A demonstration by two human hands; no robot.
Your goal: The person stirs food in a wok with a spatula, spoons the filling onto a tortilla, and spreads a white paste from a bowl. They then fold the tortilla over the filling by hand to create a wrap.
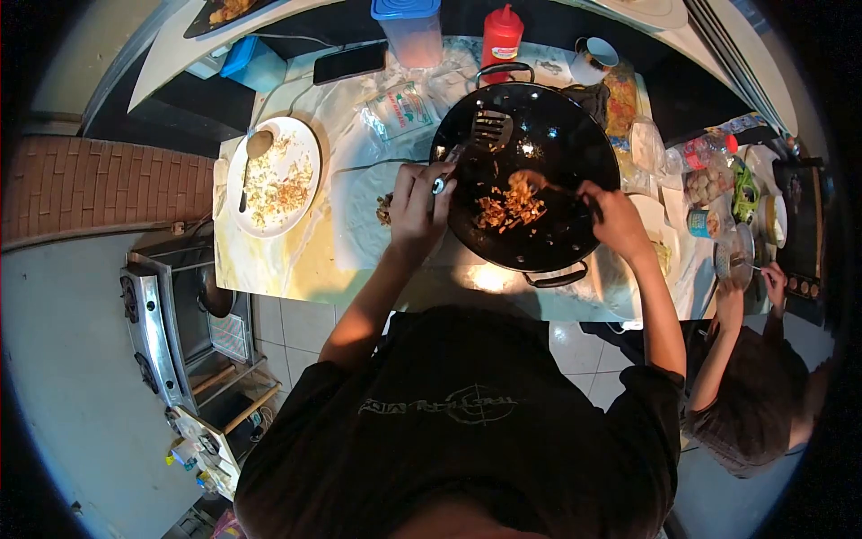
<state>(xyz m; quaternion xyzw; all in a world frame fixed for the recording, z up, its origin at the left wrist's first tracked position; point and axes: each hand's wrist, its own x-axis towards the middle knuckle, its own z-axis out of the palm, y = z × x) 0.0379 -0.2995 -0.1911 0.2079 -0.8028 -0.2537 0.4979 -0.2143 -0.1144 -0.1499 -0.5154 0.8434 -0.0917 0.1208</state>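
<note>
My left hand (420, 202) is closed round the handle of a slotted spatula (492, 130), whose head rests over the far left side of a black wok (579, 135). My right hand (618, 220) grips a spoon (530, 180), its bowl at the chopped brown-orange food (505, 211) in the wok. Beneath my left forearm lies a pale round sheet or dish (355, 220). A small dark heap of filling (384, 209) on it is partly hidden by my left hand.
A white plate (312, 193) with chopped food and a spoon (259, 145) stands left. Behind are a phone (349, 64), plastic packet (400, 110), red squeeze bottle (502, 36) and cup (594, 59). At right, another person's hands (732, 301) hold a bowl among jars and bags.
</note>
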